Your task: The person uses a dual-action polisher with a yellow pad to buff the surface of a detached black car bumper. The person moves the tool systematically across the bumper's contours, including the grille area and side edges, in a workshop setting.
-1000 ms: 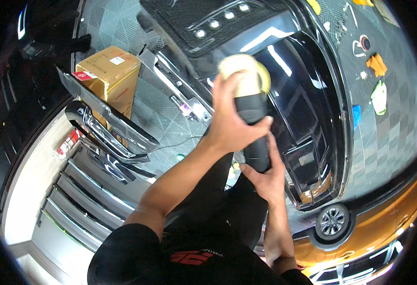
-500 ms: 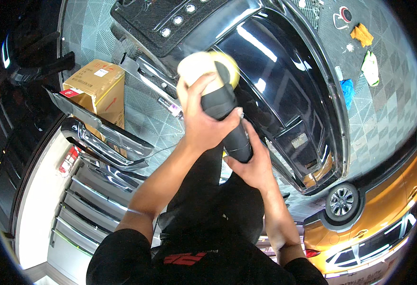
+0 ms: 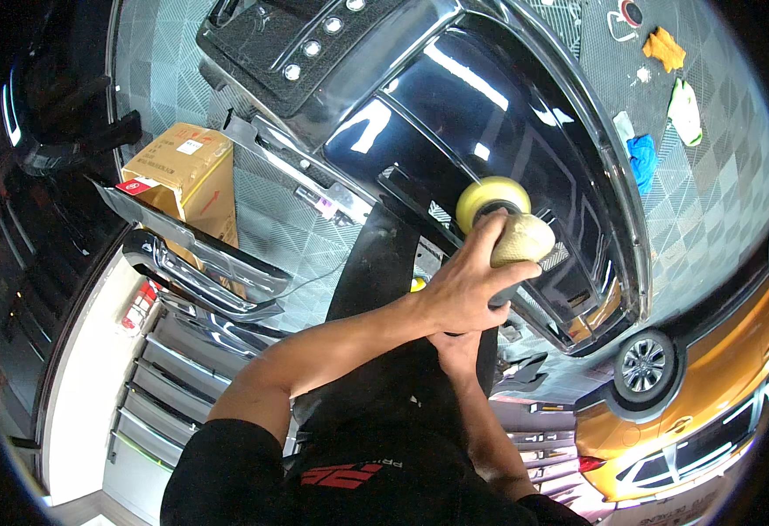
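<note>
A hand-held polisher (image 3: 525,240) with a round yellow foam pad (image 3: 481,197) is over the lower part of a glossy black car panel (image 3: 534,167). Its pad faces the panel; whether it presses on the surface I cannot tell. My left hand (image 3: 465,287) is closed around the polisher's head, fingers and thumb spread along its pale cover. Behind it, my right hand (image 3: 456,352) is closed on the polisher's dark body, with most of its fingers hidden by the left hand.
On the left stand a cardboard box (image 3: 183,167) and several long black trim pieces (image 3: 200,245). Orange (image 3: 664,50), blue (image 3: 640,163) and white cloths (image 3: 684,114) lie on the tiled floor at the right. An orange car (image 3: 683,430) stands at lower right.
Both hands and the polisher have moved right and toward me, from above the panel's left side to its lower part. The yellow pad has turned toward the panel.
</note>
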### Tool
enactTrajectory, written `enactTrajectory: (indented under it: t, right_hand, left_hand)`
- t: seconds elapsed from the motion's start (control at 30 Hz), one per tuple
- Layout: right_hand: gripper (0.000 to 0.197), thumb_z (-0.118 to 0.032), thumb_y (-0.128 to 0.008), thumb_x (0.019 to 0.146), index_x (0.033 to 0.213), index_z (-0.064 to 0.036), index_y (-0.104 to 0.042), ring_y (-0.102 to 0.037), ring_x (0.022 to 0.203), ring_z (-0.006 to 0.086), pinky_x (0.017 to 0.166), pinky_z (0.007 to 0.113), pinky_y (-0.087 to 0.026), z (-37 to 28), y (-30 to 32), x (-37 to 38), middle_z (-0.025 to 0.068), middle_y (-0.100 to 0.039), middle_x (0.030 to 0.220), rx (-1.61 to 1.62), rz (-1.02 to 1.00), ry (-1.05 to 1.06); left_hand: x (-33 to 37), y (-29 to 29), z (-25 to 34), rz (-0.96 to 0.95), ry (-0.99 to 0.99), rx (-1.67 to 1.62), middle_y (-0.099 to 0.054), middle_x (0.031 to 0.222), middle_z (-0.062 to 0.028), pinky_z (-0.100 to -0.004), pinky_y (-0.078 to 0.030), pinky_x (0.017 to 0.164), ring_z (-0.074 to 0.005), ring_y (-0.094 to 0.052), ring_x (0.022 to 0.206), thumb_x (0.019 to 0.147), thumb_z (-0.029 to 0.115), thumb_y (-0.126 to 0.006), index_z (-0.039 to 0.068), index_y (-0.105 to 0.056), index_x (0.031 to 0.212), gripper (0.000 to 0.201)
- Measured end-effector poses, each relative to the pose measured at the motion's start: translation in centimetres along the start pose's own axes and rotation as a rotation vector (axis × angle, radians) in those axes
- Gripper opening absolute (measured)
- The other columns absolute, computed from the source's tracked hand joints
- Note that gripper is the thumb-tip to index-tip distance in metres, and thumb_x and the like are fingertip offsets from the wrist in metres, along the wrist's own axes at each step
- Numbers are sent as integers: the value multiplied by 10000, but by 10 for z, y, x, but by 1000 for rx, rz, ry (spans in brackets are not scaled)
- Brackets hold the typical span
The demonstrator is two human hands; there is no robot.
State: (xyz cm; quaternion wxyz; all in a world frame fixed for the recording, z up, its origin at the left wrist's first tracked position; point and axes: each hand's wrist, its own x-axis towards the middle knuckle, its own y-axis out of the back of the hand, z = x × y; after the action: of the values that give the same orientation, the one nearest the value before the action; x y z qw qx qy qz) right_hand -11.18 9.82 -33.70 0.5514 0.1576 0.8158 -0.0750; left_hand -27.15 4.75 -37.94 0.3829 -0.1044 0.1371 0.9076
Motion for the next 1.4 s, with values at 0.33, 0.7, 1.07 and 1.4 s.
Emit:
enactTrajectory:
  t: [0.33,0.7,1.07,1.4]
  right_hand:
    - [860,-220,-934,731,1480,-53,-544,-720,1228,370,1030,441,-573,-19,-36,28,234,-725,1285,-248,-71,74]
    - [838,-185,-920,707,1453,-56,-562,-738,1173,382,1005,454,-589,7,-30,9,206,-736,1252,-124,-23,26]
    - [657,-159,-863,919,1479,21,-573,-675,1300,300,1124,427,-510,76,-7,-13,187,-700,1386,61,-25,114]
    - [900,-295,-886,760,1517,-12,-492,-701,1246,416,1071,464,-554,-63,-9,21,266,-698,1336,-171,-139,96]
  left_hand:
    - [-47,68,-12,206,168,313,-429,1494,-301,-596,-402,1167,-511,-448,1393,669,263,-969,177,-616,1427,841]
    - [-69,54,-17,99,51,347,-384,1525,-291,-545,-463,1152,-457,-491,1403,659,201,-1023,156,-565,1500,959]
    - [-39,-19,5,-154,-44,224,-319,1628,-335,-614,-377,1213,-565,-366,1494,653,179,-970,323,-699,1387,796]
    - [4,88,-1,149,104,437,-440,1464,-249,-549,-412,1191,-440,-467,1401,657,235,-969,108,-524,1531,989]
